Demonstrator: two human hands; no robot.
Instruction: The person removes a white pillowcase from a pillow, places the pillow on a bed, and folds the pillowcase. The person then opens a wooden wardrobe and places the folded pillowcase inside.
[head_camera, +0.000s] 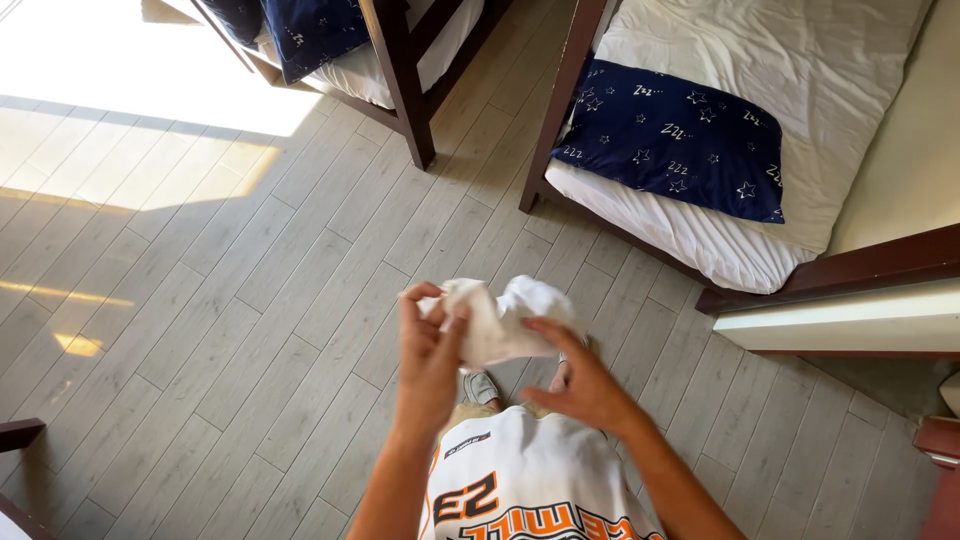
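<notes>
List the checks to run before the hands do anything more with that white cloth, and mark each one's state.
1. Left hand grips the white cloth: ok.
2. Right hand touches the cloth with its fingers: ok.
3. Cloth held clear of the wooden floor: ok.
4. Cloth spread flat: not ok, it is bunched.
5. Cloth clean and dry: cannot tell.
6. Bed with the navy pillow close ahead: ok.
</notes>
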